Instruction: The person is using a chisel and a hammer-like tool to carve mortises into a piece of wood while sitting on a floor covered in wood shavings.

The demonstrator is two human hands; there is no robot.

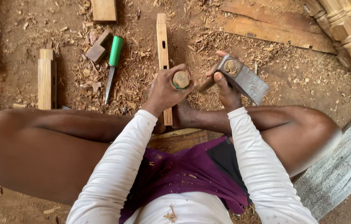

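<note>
My left hand [165,89] is wrapped around a chisel handle [181,79] whose worn wooden butt end faces up, held upright over a narrow wooden strip [162,45] with slots cut in it. My right hand [226,89] grips a metal axe-like hammer head [244,79] close to its short wooden handle, just to the right of the chisel butt. My bare foot [183,116] rests on the near end of the strip. Both arms wear white sleeves.
A green-handled chisel [113,66] lies on the shavings to the left, next to a small wooden block [98,47] and short slats [46,76]. Boards [266,27] and turned wooden posts [345,29] lie at the top right. A grey mat [341,166] sits at right.
</note>
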